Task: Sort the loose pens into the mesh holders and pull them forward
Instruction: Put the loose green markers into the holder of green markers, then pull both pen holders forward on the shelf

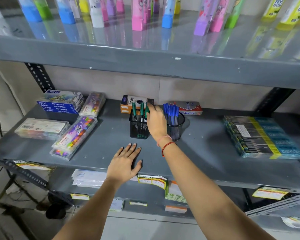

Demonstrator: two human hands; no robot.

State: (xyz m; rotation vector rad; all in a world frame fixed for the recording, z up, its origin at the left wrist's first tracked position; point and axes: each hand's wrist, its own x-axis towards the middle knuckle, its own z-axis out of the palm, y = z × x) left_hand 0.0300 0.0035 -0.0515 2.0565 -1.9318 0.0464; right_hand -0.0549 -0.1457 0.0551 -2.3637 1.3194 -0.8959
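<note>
Two black mesh holders stand mid-shelf. The square holder [138, 127] has green pens [134, 110] upright in it. The round holder [176, 129] to its right is packed with several blue pens [171, 112]. My right hand [156, 121] reaches between the two holders, its fingers closed around a green pen [147, 110] at the square holder's right side. My left hand [126, 161] lies flat and open on the grey shelf [206, 153], just in front of the square holder, holding nothing.
Oil pastel boxes [59, 106] and clear colour-set cases [76, 135] lie to the left. Two pen cartons [137, 101] [189, 108] rest against the back wall. A blue-and-black pack [261, 135] lies at the right. The upper shelf [145, 54] overhangs close above.
</note>
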